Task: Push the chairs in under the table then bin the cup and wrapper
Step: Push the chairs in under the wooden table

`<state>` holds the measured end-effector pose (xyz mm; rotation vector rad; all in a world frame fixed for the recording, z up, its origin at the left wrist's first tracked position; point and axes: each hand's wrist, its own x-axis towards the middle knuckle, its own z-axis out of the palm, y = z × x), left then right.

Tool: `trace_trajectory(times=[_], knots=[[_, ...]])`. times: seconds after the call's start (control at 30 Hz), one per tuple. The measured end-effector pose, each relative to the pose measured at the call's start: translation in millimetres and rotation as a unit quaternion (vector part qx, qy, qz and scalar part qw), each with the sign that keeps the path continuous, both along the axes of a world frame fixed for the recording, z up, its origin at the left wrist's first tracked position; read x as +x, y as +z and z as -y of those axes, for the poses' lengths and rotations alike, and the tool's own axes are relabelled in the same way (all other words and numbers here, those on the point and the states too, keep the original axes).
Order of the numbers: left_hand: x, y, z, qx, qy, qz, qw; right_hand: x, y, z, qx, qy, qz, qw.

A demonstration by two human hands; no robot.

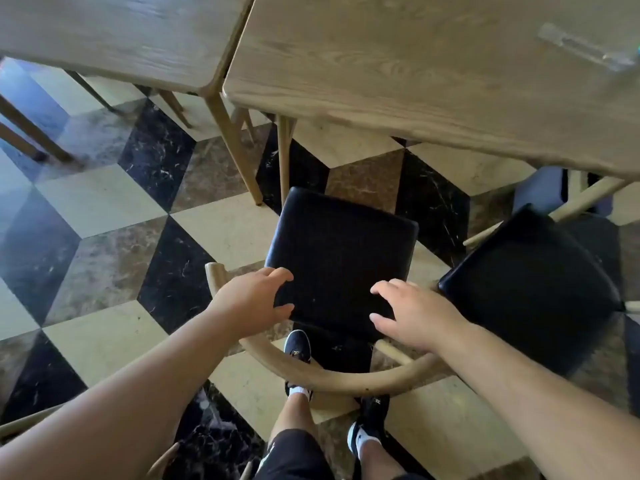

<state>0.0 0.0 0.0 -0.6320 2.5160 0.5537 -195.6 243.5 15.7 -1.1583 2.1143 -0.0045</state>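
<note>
Checkered marble floor (104, 209) lies under everything. Nearest, the left hand (252, 299) and right hand (412, 317) reach over the curved wooden back of a chair (339, 258); each grip is open with spread fingers, and holds nothing. Its black seat stands just outside the tabletop (415, 71). A second chair (530, 271) stands to the right, turned at an angle. Far on the tabletop lies a blurred clear wrapper (585, 46).
</note>
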Motion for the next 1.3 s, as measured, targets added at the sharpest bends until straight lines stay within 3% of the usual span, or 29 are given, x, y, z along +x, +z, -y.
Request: trace_trajectory(times=[0.13,0.3,0.57,0.7,0.9,1.3], knots=[[19,-14,-9,0.001,0.010,0.062,0.998,18,-15,-14,0.046,0.005,0.039,0.998],[38,-33,-11,-0.040,-0.016,0.049,0.998,37,-37,-33,0.070,-0.008,0.063,0.996],[56,-45,-18,-0.035,-0.118,0.067,0.990,66,-38,-53,0.103,0.041,0.066,0.992],[53,-34,-16,-0.043,-0.213,0.106,0.970,71,-33,-50,0.101,0.074,0.088,0.988],[48,-26,-15,-0.057,-0.253,0.112,0.959,80,-42,-51,0.092,0.123,0.030,0.988],[7,-31,18,-0.073,-0.267,0.089,0.957,47,-32,-30,0.105,0.064,-0.027,0.992]])
